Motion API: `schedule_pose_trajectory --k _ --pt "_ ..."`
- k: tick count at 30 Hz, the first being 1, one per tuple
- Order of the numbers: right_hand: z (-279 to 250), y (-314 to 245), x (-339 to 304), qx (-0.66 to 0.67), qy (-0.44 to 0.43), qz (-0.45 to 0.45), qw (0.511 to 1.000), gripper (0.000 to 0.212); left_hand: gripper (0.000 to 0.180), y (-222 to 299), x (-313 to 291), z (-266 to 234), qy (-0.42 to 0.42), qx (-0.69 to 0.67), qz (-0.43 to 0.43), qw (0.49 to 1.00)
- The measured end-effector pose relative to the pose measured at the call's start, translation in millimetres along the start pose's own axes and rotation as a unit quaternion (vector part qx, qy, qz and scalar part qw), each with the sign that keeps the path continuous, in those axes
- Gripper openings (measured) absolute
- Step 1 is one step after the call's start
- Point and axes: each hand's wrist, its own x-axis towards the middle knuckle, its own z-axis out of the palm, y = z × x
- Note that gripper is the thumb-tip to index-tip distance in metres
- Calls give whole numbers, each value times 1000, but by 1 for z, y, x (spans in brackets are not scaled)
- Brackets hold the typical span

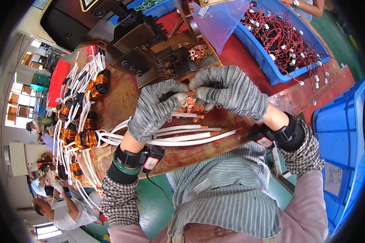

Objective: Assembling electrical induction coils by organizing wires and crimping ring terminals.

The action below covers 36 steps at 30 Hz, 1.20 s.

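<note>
My left hand (pixel 156 106) and my right hand (pixel 234 91), both in grey knitted gloves, meet in front of the machine. Their fingers are pinched together around a small copper terminal (pixel 190 94), partly hidden by the fingertips. Just below it a loose pile of copper terminals (pixel 194 107) lies on the worktop. White-sleeved leads (pixel 182 135) with bare copper ends stretch under my left wrist toward the right. They run from coils wound with orange-copper wire (pixel 87 139) at the left, bundled with more white leads.
A dark press machine (pixel 140 44) stands right behind my hands, with more copper lugs (pixel 199 52) on its base. A blue tray (pixel 271 75) of red-black twisted wires sits far right. A large blue bin (pixel 338 121) stands at the right. Other people (pixel 63 212) are at the left.
</note>
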Motion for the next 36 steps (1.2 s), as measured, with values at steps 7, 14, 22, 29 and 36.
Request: schedule_pose_trajectory --k 7,14,22,29,36 --pt "-11 4 14 -117 -27 -94 988 15 19 -3 3 0 6 37 47 998" --pt "-8 3 18 -16 -4 -24 1000 14 29 -16 -23 -25 22 148 76 986" --pt "8 -10 38 12 45 -2 999 17 26 -28 -45 -69 71 162 81 981" --pt "19 7 68 41 49 30 998 14 24 -67 -35 -92 97 269 78 955" --pt "19 3 80 24 71 38 996 18 25 -77 -25 -93 120 345 184 912"
